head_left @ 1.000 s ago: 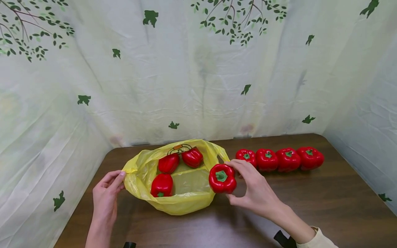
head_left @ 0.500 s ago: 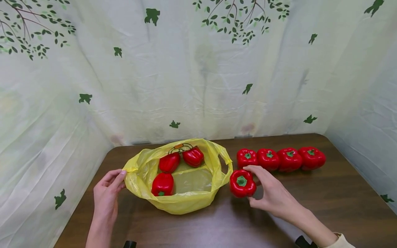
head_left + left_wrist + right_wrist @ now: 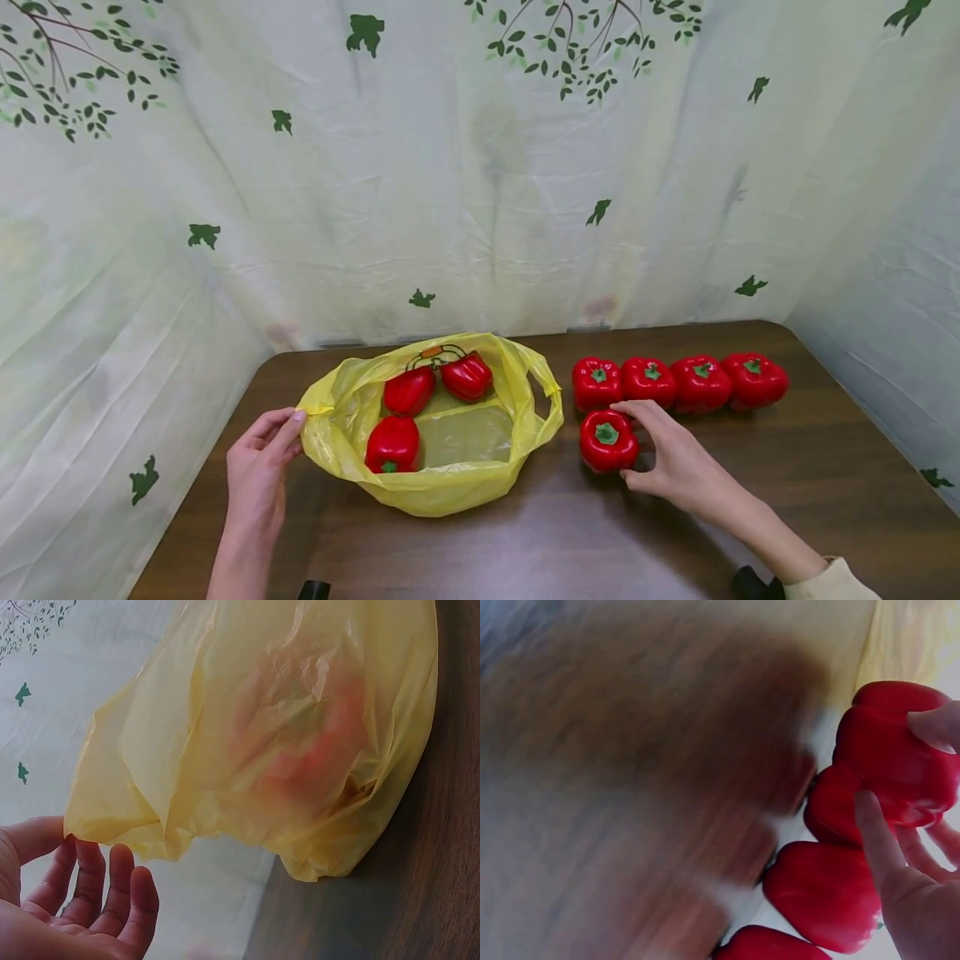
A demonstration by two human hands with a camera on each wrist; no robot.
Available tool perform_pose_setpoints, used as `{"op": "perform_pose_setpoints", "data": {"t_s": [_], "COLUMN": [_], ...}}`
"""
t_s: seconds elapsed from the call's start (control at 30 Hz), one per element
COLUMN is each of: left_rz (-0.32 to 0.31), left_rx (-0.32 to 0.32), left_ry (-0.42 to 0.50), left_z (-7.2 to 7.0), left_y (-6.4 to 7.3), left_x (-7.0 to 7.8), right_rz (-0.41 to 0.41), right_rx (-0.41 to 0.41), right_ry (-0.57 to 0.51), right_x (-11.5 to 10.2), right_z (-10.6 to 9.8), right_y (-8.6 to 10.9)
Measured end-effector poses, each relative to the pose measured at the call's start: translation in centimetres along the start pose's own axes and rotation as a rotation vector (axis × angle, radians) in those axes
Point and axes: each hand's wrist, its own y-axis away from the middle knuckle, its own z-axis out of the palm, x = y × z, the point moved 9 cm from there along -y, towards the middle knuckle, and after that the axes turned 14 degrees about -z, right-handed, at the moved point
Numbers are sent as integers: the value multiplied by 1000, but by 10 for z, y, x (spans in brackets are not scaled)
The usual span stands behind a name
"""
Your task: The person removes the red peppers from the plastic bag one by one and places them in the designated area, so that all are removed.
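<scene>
On the right side of the wooden table (image 3: 510, 546), we see a red pepper (image 3: 608, 442), stem upward, set between the thumb and fingers of the right hand (image 3: 675, 462), which spread only as wide as its sides and hold it, though we cannot tell whether it touches the wood. Just behind it stands a row of four peppers (image 3: 649, 385), side by side, its left end nearest the grip. To the left of the held pepper, and apart from it, we find the yellow bag (image 3: 442, 497), mouth open with three peppers (image 3: 393, 444) inside, its left edge pinched between thumb and fingers of the left hand (image 3: 258, 467)
</scene>
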Motion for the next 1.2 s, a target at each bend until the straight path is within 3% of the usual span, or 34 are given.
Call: {"op": "perform_pose_setpoints", "data": {"t_s": [0.4,0.9,1.2], "left_rz": [26,21,33], "left_rx": [-11,-23,-31], "left_ry": [20,-3,0], "left_z": [-1,1,0], "left_y": [1,1,3], "left_x": [4,2,5], "right_rz": [18,140,41], "right_rx": [17,0,66], "right_ry": [51,48,82], "right_x": [5,7,-25], "right_z": [2,1,-20], "right_y": [2,6,-6]}}
